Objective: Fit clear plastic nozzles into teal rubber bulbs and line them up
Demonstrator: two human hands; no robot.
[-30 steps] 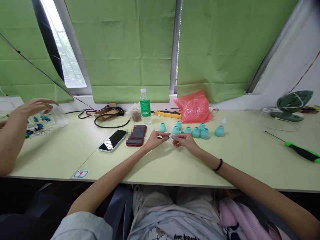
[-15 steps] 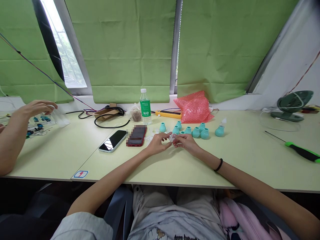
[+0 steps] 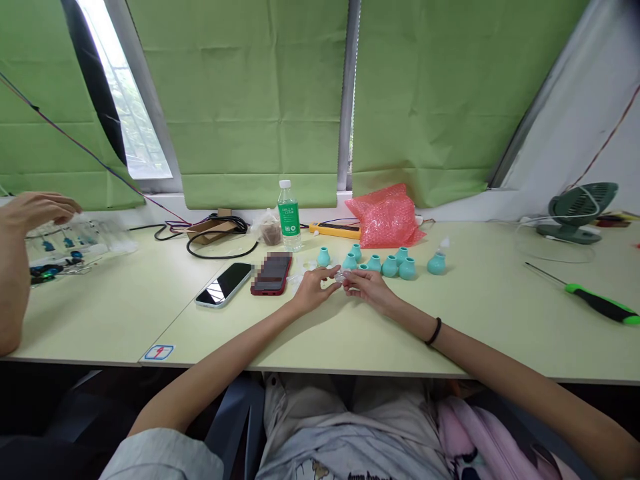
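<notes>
Head view shows a small, whitish, translucent piece held.

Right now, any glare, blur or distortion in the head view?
Head view: glare on the white phone; window washed out, its frame leaning, likely wide-angle distortion; pixelated patch at the red phone's left edge; clear piece between left hand and right hand too small to make out.

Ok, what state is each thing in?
Left hand: fingertips on clear piece
Right hand: pinching same piece
Teal bulbs: upright, mostly open
Rightmost bulb: whitish tip on top
Water bottle: upright, capped
Left phone: face up, screen dark
Screwdriver: lying flat
Blinds: lowered
Fan: cannot tell if running
</notes>
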